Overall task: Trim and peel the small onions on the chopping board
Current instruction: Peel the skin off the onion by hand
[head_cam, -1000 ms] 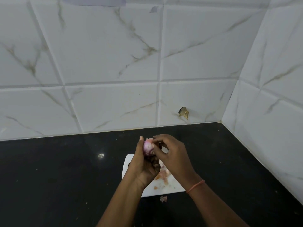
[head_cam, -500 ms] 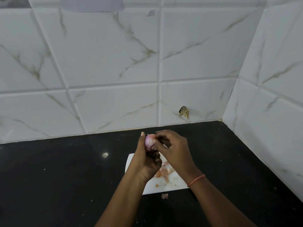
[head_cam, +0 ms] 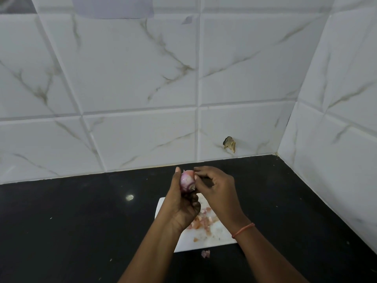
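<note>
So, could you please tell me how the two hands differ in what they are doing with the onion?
The left hand wraps round the onion from below and holds it up above the chopping board; the right hand only meets its upper edge with pinched fingertips, as if picking at skin. The right wrist wears an orange band; the left is bare. Both hands touch the same onion.
</note>
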`<state>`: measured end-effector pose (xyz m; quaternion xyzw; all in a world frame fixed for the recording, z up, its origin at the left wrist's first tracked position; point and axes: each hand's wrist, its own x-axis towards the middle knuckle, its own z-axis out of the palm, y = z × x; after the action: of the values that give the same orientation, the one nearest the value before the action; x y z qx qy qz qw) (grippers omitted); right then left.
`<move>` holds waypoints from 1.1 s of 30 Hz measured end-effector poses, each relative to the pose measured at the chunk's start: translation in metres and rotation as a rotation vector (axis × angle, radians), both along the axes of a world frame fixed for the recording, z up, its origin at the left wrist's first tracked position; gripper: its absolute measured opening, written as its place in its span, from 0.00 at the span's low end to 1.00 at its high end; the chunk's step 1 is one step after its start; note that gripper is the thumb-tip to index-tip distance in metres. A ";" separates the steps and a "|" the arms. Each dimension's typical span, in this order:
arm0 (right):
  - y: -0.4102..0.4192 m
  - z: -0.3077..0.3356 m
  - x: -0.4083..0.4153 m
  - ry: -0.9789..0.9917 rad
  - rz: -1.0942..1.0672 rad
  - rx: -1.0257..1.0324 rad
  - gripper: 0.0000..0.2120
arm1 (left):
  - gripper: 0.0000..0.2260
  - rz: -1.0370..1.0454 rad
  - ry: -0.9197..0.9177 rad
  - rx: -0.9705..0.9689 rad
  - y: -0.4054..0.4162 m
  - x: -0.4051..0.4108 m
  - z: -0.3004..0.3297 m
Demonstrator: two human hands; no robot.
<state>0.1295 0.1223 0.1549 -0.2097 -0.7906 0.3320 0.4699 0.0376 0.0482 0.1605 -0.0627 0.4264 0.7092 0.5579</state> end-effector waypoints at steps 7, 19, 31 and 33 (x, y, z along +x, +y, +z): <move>-0.004 -0.010 -0.003 0.030 0.049 -0.035 0.06 | 0.26 -0.008 -0.035 0.032 -0.001 -0.009 -0.010; -0.008 -0.022 -0.014 -0.217 -0.114 0.220 0.06 | 0.23 0.067 0.138 0.020 0.001 -0.006 -0.016; 0.003 -0.013 -0.025 -0.394 -0.008 0.116 0.05 | 0.24 0.024 0.159 -0.005 0.002 -0.021 -0.023; 0.006 -0.013 -0.023 -0.335 0.038 0.009 0.04 | 0.23 0.000 0.163 0.000 0.001 -0.023 -0.024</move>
<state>0.1060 0.1284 0.1421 -0.2449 -0.8631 0.2979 0.3261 0.0143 0.0497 0.1360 -0.0049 0.4704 0.7118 0.5216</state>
